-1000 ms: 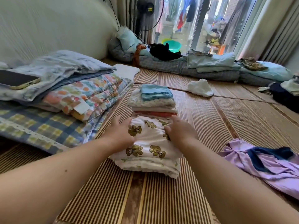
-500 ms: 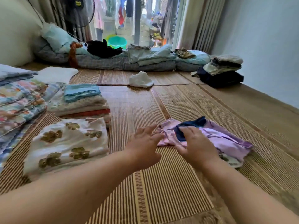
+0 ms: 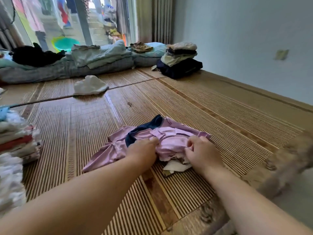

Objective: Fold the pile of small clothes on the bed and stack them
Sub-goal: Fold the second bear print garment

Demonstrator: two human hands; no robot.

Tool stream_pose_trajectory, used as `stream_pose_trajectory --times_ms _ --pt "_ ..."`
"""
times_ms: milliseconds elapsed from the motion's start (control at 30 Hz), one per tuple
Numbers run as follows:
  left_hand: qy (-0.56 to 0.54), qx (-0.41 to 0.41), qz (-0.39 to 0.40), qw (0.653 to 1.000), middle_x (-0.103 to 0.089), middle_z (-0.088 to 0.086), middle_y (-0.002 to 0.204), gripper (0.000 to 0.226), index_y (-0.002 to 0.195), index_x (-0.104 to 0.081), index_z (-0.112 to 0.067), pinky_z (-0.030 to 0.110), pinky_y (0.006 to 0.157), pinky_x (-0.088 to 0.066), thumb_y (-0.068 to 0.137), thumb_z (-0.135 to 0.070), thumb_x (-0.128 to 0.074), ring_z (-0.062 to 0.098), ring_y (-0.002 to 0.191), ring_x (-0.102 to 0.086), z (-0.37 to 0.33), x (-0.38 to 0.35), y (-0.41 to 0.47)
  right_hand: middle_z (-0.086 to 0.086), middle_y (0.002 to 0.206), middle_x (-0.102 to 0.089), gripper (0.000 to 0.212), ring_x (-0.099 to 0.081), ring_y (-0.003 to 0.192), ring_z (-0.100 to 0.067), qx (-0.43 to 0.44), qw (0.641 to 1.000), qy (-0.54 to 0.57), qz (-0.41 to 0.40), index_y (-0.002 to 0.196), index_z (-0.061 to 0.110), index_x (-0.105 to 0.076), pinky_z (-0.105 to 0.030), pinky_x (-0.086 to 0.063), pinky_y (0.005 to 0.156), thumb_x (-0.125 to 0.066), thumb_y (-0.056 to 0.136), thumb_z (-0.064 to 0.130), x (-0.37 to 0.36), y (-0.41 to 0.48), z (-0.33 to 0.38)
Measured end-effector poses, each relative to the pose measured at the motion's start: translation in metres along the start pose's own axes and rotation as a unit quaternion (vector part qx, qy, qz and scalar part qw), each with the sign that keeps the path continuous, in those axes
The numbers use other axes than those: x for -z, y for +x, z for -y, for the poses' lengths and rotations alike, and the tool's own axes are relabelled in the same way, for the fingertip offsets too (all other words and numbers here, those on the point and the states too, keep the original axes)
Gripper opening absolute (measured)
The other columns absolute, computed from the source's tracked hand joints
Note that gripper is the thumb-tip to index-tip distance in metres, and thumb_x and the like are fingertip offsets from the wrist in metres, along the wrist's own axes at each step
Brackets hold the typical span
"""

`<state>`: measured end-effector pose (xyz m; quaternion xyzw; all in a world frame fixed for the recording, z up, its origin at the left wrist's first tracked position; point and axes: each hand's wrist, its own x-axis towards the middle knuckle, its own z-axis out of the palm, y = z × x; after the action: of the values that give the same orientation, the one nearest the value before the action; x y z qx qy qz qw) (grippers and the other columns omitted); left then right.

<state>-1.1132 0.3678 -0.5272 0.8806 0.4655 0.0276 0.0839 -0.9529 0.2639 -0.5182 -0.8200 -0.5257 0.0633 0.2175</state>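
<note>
Lilac garment (image 3: 171, 139), crumpled on the bamboo mat (image 3: 220, 116). Fingers of left hand (image 3: 144, 150) and right hand (image 3: 201, 153) curl in, pinching its cloth. Navy piece (image 3: 145, 129) lies just beyond the left fingers. Best lift the garment free, shake it flat, then fold. No legible writing.

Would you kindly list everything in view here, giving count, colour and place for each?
purple garment: one, lilac with navy trim, crumpled mid-mat
white cloth: one, white, peeking from under it
loose garment: one, white, far mat
near stack: one, white and red, left edge
far stack: one, cream over navy, by the wall
bedding: one row, blue-grey, along the window
dark garment: one, black, on bedding
basin: one, green, beyond the glass
matting: count unclear, tan striped, under everything
left grip: one, bare hand, holds purple garment
right grip: one, bare hand, pinches purple garment
</note>
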Motion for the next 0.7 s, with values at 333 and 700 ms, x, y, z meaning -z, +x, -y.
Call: stream_pose_trajectory --times_ms 333,700 --pt "-0.103 0.081 -0.021 0.991 -0.069 0.004 0.083 0.019 0.085 -0.071 -0.015 0.028 0.06 -0.05 0.085 -0.032 -0.061 0.019 0.077 -0.065 -0.001 0.071 0.029 -0.002 0.116 -0.053 0.035 -0.054 0.111 -0.026 -0.008 0.993 -0.02 0.115 0.112 0.026 -0.065 -0.039 -0.045 0.094 -0.052 0.088 0.047 -0.014 -0.021 -0.007" --pt "-0.317 -0.059 0.223 0.92 -0.045 -0.009 0.143 0.092 0.145 -0.028 -0.047 0.036 0.108 -0.034 0.072 -0.027 -0.08 0.013 0.126 -0.045 -0.037 0.087 -0.043 -0.005 0.089 -0.068 0.019 -0.066 0.084 -0.023 0.009 0.888 0.45 -0.095 0.088 0.02 -0.065 -0.04 -0.055 0.073 -0.049 0.098 0.022 0.129 -0.047 0.053"
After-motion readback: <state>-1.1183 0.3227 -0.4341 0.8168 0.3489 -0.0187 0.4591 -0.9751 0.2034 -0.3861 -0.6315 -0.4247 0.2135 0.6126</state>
